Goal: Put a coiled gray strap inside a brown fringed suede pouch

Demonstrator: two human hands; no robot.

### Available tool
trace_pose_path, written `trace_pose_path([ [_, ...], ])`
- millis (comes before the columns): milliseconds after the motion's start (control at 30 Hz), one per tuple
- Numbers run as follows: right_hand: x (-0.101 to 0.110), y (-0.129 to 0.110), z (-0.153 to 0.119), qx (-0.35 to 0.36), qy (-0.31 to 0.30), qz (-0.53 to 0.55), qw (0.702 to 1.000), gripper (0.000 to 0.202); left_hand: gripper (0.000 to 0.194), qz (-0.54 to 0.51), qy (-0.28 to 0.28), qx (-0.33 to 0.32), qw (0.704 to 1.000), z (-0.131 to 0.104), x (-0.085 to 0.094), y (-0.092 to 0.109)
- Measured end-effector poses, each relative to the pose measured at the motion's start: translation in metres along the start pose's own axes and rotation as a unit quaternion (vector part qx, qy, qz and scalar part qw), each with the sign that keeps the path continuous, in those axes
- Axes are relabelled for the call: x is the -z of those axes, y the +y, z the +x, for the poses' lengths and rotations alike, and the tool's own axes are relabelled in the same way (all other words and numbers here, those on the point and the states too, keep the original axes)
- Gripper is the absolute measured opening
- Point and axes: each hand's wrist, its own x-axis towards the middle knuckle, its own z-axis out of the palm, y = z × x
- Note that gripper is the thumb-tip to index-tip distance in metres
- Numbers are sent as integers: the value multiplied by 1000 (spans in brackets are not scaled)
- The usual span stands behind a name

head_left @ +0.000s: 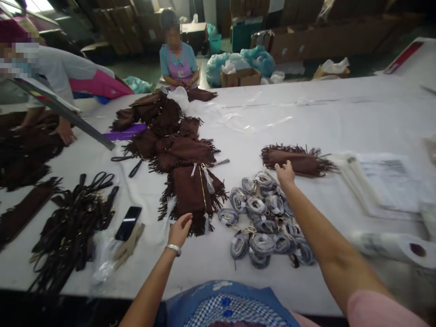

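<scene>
A dark brown fringed bag (187,190) with a gold zipper and pale tassels lies flat on the white table. My left hand (181,228), a silver bangle at its wrist, is at the bag's lower edge with fingers apart and nothing visibly held. My right hand (285,174) reaches to the near edge of another fringed bag (293,161), its fingers apart. Coiled straps in clear wrapping (263,221) lie in a pile between my arms. Beyond the flat bag, more brown fringed bags (182,150) are heaped.
Dark straps (76,222), a phone (128,223) and clear plastic lie left. Stacked plastic bags (384,181) and a plastic roll (395,249) are at right. A person (178,63) sits across the table; another leans in at left beside a slanted grey bar (68,113).
</scene>
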Motion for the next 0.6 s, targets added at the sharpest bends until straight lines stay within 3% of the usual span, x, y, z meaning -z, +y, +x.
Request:
trace_pose_path([
  [67, -25, 7, -44, 8, -44, 16, 999, 53, 46, 40, 29, 10, 999, 23, -17, -2],
  [133, -48, 7, -94, 19, -165, 76, 983, 44, 55, 84, 60, 17, 995, 49, -39, 3],
  [200, -67, 5, -142, -37, -281, 128, 950, 44, 73, 123, 92, 32, 988, 73, -64, 10],
  [267, -80, 0, -182, -57, -329, 144, 932, 42, 80, 149, 114, 51, 981, 91, -82, 16],
  [333, -87, -4, -209, -68, -359, 155, 918, 42, 65, 159, 115, 54, 979, 100, -87, 18],
  [433, -90, -11, -232, -79, -398, 168, 899, 43, 40, 151, 84, 30, 985, 103, -63, 14],
  [600, -110, -28, -252, -117, -420, 194, 879, 46, 36, 113, 37, -34, 992, 76, 14, 5],
])
